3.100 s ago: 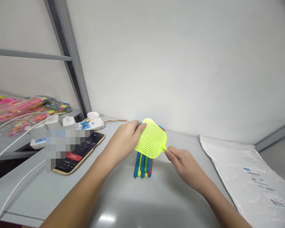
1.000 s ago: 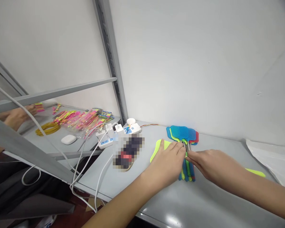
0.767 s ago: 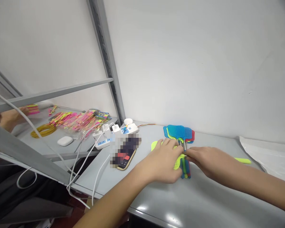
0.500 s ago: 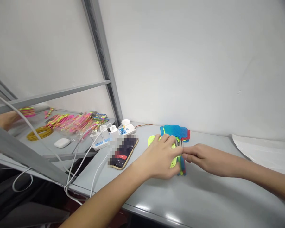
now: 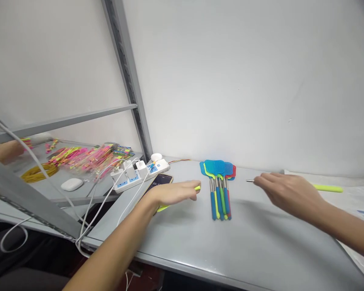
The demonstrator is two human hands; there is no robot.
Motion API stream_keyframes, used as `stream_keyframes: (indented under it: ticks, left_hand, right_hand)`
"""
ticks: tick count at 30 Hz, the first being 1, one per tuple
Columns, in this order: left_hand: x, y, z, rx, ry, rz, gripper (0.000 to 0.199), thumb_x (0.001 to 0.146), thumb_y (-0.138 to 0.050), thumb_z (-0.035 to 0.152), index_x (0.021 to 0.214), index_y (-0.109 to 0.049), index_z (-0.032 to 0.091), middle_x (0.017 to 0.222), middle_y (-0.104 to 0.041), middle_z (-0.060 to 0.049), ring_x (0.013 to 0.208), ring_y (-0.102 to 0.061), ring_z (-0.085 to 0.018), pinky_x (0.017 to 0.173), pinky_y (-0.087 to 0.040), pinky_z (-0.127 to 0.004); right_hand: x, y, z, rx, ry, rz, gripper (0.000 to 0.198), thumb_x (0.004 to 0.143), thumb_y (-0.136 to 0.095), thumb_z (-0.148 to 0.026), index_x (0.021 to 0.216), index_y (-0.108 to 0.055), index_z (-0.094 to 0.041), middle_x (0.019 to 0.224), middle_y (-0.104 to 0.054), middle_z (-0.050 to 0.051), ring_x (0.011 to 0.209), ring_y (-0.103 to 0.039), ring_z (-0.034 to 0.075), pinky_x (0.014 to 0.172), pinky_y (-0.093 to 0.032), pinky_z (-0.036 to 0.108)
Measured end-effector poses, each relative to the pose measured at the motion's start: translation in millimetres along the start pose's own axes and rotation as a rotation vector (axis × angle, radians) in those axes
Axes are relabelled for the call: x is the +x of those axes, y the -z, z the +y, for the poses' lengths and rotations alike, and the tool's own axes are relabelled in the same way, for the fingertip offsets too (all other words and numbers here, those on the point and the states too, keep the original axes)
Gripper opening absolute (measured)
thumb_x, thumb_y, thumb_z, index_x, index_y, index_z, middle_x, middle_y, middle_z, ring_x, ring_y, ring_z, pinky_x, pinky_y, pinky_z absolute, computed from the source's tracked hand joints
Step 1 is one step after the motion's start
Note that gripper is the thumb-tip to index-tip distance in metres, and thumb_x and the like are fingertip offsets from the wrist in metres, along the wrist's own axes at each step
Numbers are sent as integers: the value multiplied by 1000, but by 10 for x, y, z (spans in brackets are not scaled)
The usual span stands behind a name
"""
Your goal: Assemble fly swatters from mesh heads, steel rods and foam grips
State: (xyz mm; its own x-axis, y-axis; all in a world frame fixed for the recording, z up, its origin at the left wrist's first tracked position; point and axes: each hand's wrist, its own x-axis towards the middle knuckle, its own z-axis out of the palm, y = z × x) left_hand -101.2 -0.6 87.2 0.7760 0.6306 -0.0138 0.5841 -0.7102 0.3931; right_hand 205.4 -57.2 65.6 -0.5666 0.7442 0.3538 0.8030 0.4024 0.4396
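Note:
My left hand [image 5: 177,193] is closed over a yellow-green perforated piece, seemingly a fly swatter's head [image 5: 163,208], of which only slivers show beneath the palm and at the fingertips. Over to the right, my right hand [image 5: 286,192] grips a thin metal rod [image 5: 250,181] whose yellow-green handle [image 5: 329,188] sticks out behind the wrist. I cannot tell whether the head and the rod are joined. Between the hands lies a pile of fly swatters [image 5: 220,190] with blue, yellow-green and red heads fanned toward the wall and coloured handles pointing at me.
Left of the pile are a phone [image 5: 160,180], partly behind my left hand, and a white power strip [image 5: 125,184] with chargers and cables. Beyond the grey metal frame [image 5: 133,89] are bagged pink and yellow items [image 5: 91,159] and another person's arm [image 5: 6,151]. White plastic sheeting [image 5: 356,200] lies at right.
My hands, formerly together over the pile, have moved apart: left hand leftward with the yellow-green head, right hand rightward with the rod and handle. The pile's handles are now uncovered.

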Motion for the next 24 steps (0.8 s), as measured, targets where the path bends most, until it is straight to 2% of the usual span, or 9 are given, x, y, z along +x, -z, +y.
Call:
stream_keyframes:
  ticks: [2, 4, 6, 7, 9, 12, 17, 24]
  left_hand:
    - [5, -49, -15, -61, -54, -99, 10, 83, -39, 26, 86, -49, 22, 89, -54, 0, 85, -53, -16, 75, -47, -27]
    - [58, -233, 11, 75, -19, -26, 14, 83, -43, 30, 92, -49, 21, 102, -54, -5, 99, -50, -22, 87, -45, -39]
    - [132, -500, 14, 249, 61, 80, 20, 84, -42, 26, 101, -51, 18, 119, -50, -12, 114, -45, -27, 100, -35, -51]
    - [165, -638, -8, 307, 90, 94, 25, 84, -42, 25, 106, -51, 17, 124, -49, -14, 121, -41, -29, 105, -28, -56]
    - [209, -877, -96, 335, 148, 130, 31, 85, -41, 19, 115, -49, 14, 134, -44, -17, 130, -35, -31, 108, -21, -60]
    - [217, -1075, -276, 283, 184, 149, 37, 88, -36, 14, 124, -44, 13, 145, -36, -20, 138, -27, -31, 108, -23, -61]
    - [156, -1062, -479, 214, 179, 138, 35, 98, -25, 27, 126, -44, 17, 150, -33, -15, 142, -25, -27, 109, -27, -56]
    - [55, -969, -594, 78, 150, 141, 38, 94, -29, 20, 129, -44, 18, 150, -36, -12, 142, -26, -23, 113, -21, -53]
  right_hand:
    - [-44, -67, 112, -46, 5, -19, 24, 88, -37, -6, 80, -56, -20, 63, -54, 1, 54, -47, 14, 52, -13, 30]
    - [-51, -108, 103, -14, 44, -46, 24, 88, -38, -6, 82, -56, -20, 65, -55, 0, 56, -48, 14, 52, -13, 30]
    - [-44, -132, 12, 37, 63, -53, 23, 87, -38, -5, 82, -55, -20, 65, -54, 0, 55, -47, 13, 52, -13, 30]
    - [-44, -145, -41, 57, 65, -51, 23, 87, -38, -5, 81, -55, -20, 65, -53, 0, 55, -46, 13, 52, -13, 30]
    - [-60, -190, -124, 83, 71, -44, 22, 88, -38, -7, 81, -54, -20, 65, -53, 0, 54, -46, 13, 51, -14, 30]
    - [-101, -330, -157, 108, 84, -45, 20, 91, -39, -11, 86, -55, -21, 68, -54, 0, 55, -48, 14, 51, -17, 29]
    - [-138, -637, -142, 116, 59, -48, 18, 95, -39, -19, 87, -55, -21, 70, -54, 0, 54, -49, 13, 50, -18, 29]
    - [-248, -982, -241, 125, 103, -38, 18, 96, -40, -22, 86, -55, -20, 72, -53, 1, 56, -50, 15, 51, -24, 30]
